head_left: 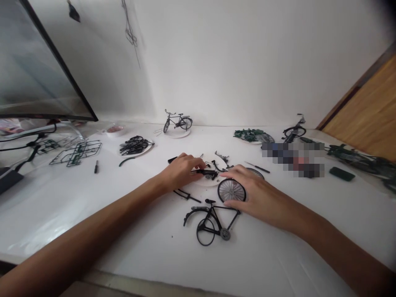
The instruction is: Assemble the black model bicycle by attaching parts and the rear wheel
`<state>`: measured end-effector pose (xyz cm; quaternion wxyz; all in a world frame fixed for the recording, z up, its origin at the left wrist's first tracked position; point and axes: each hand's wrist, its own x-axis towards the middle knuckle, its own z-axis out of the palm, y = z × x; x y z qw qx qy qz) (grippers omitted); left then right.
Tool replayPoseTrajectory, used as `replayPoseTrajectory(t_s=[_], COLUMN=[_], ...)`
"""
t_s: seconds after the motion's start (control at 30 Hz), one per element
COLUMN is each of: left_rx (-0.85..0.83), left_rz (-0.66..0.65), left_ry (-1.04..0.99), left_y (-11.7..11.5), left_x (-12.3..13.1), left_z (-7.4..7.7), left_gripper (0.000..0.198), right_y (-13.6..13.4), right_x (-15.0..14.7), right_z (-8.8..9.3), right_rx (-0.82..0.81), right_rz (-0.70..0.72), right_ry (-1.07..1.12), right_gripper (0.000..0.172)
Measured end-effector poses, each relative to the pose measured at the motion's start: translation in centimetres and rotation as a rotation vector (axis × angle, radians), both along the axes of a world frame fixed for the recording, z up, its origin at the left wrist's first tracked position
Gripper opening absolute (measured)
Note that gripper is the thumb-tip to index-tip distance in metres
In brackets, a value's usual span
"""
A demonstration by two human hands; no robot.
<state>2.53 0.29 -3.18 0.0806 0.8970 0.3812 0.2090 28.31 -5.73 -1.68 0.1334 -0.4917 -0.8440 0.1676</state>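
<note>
My right hand (247, 187) grips a spoked toy bicycle wheel (232, 191) by its rim, thumb below and fingers above. Over the white plate (206, 181) in the middle, my left hand (185, 170) is closed, with thumb and fingertips around the end of a small black plastic part (210, 173). Small loose pieces lie on that plate. Nearer to me, a black model bicycle frame (216, 218) with saddle, rear mudguard and grey chainring lies flat on the table. A thin black fork-like part (187, 194) rests below my left hand. Behind my right hand, another wheel (256, 172) shows partly.
An assembled model bicycle (177, 121) stands at the back, another (295, 130) at the right. Plates hold black parts (136, 145) and green parts (250, 135). Green sprues (77, 153) and a small screwdriver (96, 166) lie left; a second screwdriver (258, 167) lies right. A monitor (40, 62) overhangs the left.
</note>
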Motion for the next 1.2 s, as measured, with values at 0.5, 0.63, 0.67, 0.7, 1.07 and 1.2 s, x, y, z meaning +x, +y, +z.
replayPoseTrajectory(t_s=[0.5,0.63,0.67,0.7,1.07,1.2], left_rx=[0.252,0.325,0.321,0.294,0.051,-0.026], left_rz=[-0.153,-0.232,-0.257,-0.274,-0.037,0.064], left_ry=[0.005,-0.009,-0.023,-0.041,-0.111,-0.232], left_y=[-0.5,-3.2,-4.1,-5.1,-15.2,-17.9], left_x=[-1.2,0.4,0.9,1.5,1.2,1.2], left_z=[1.5,3.5,3.9,4.3,4.0,3.3], left_gripper=[0.023,0.038,0.046,0.056,0.078,0.051], right_y=[-0.3,-1.0,-1.2,-1.5,-5.0,-6.3], right_x=[-0.7,-1.5,-1.8,-2.1,-4.3,-4.9], right_z=[0.2,0.4,0.5,0.5,0.9,0.7], right_rx=[0.018,-0.068,-0.103,-0.145,-0.521,-0.611], right_rz=[-0.049,-0.066,-0.056,-0.050,0.055,0.199], right_ry=[0.283,0.566,0.660,0.747,0.986,0.937], right_gripper=[0.031,0.034,0.035,0.038,0.060,0.062])
